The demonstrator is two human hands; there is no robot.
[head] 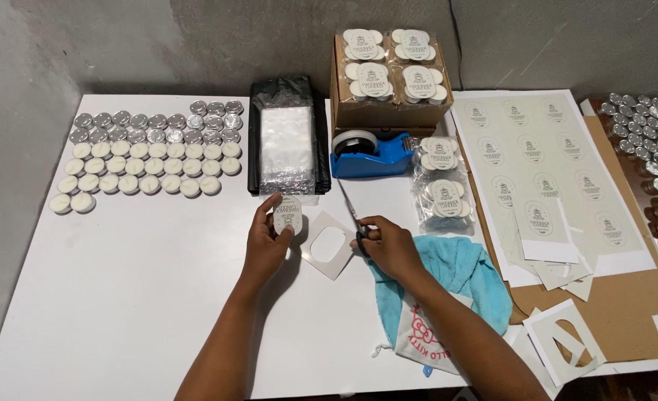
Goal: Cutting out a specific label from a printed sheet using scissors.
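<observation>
Label (287,215), 1 oval cutout, pinched in left hand (268,241) grip; right hand (388,245) closed on 1 scissors (352,215).

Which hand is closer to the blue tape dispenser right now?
Right. The right hand, holding the scissors, sits just below the blue plastic tape dispenser; the left hand, pinching an oval label cutout, is farther left.

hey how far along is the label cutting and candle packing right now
Done: four labelled packs on the cardboard box, two beside the tape dispenser. In hand: left hand holds a cut oval label, right hand the scissors. Left: most labels on the sheet; loose tealights unpacked.
</observation>
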